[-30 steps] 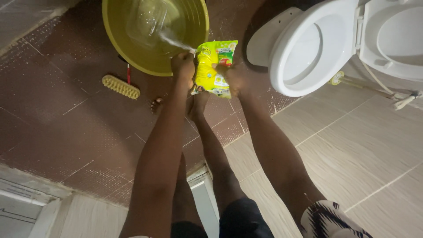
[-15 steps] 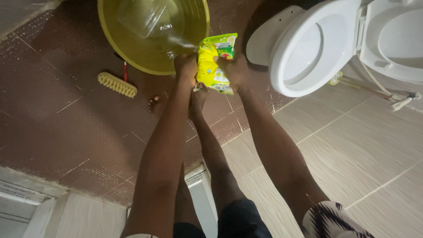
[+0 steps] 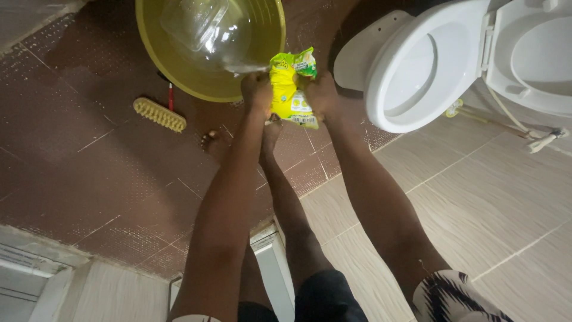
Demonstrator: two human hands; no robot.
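yellow basin [image 3: 179,71] cut off at top, toilet [image 3: 417,71] cropped

Both hands squeeze yellow sachet [image 3: 290,89] over yellow basin [image 3: 179,71].

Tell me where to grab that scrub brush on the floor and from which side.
Take the scrub brush across the narrow width of its long pale block, coming straight down from above. It lies flat on the brown tiles, apart from the yellow basin, so its long sides look free; its red handle points toward the basin.
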